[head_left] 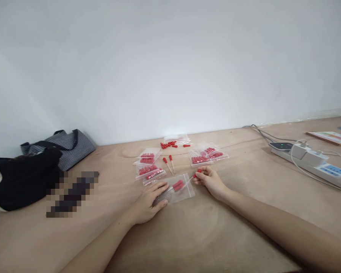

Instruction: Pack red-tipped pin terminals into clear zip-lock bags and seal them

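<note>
My left hand (150, 201) rests on a clear zip bag (190, 188), its fingers and thumb curled over the bag's left end and holding it on the table. Inside the bag lie a few droppers (178, 185) with red bulbs and clear stems; my left fingers partly hide the stems. At the bag's right edge, my right hand (208, 180) pinches one dropper by its red bulb (198, 173). The stem of this dropper points left towards the bag's right end; I cannot tell whether its tip is inside. Two loose droppers (168, 164) lie just beyond the bag.
Filled bags of red-bulbed droppers lie at left (147, 170) and right (207, 154). Loose red bulbs (168, 145) lie near the wall beside clear bags (183, 138). A power strip (326, 167) with cables stands far right; striped (74, 148) and black bags (25, 182) sit left.
</note>
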Available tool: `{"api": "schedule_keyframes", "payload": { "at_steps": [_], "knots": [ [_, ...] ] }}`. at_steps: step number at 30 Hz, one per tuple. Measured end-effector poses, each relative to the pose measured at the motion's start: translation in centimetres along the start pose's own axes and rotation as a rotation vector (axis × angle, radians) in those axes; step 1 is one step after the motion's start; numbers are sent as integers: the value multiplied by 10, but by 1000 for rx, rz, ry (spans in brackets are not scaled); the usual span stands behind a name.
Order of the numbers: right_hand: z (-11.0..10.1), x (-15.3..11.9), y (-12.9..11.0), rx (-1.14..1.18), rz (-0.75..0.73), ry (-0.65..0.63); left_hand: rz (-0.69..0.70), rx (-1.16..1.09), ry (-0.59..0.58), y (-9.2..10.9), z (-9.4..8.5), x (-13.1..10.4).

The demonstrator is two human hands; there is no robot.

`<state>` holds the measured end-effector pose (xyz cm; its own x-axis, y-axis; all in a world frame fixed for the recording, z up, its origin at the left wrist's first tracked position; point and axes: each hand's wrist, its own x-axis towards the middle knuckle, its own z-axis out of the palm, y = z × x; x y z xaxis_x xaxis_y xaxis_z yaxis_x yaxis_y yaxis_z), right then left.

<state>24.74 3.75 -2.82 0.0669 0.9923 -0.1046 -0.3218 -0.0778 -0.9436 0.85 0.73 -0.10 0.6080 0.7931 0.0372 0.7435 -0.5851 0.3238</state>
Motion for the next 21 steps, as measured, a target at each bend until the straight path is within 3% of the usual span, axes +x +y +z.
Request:
{"api": "schedule_keyframes", "payload": {
  "at_steps": [5, 10, 17, 21],
  "knots": [
    [-10, -4, -3, -285, 5, -297, 5, 1, 13, 0, 0, 0],
    [-16, 2, -3, -492, -30, -512, 1, 6, 15, -1, 1, 0],
    [-8, 15, 0, -534, -309, -677, 18, -4, 47, -5, 6, 1],
    [3, 18, 4, -492, -224, -812, 21, -4, 52, -3, 5, 1]
  ]
}}
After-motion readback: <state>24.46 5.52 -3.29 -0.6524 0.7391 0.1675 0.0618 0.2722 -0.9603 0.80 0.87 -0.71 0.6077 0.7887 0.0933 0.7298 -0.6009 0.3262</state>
